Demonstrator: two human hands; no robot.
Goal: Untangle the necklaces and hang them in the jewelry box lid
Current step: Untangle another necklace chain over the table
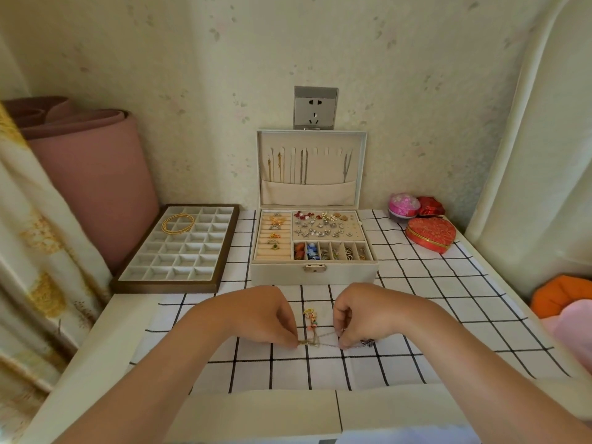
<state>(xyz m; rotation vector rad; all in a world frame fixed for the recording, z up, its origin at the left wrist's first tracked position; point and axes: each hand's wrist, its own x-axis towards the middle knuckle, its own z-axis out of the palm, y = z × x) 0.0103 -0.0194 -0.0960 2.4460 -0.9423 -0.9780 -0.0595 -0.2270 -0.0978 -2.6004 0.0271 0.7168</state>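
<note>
The tangled necklaces (320, 340) lie on the checked cloth (416, 283) just in front of the jewelry box (314, 274), strung between your two hands. Your left hand (266, 315) pinches one end of the knot with curled fingertips, and your right hand (362, 315) pinches the thin chains at the other end. A small coloured pendant (311, 317) rests on the cloth between them, on the box side of the knot.

By the look of it you are in the untangling step: the chains cross each other and none is free yet. Next, you probably need to ease the strands apart gently instead of pulling hard, then lift one freed chain up to the lid (323, 161), which stands open at the back of the box. Several chains (302, 168) hang there already, and a few slots towards its right side look free.

Left of the box sits a divided tray (128, 280) holding a gold chain (178, 223).
</note>
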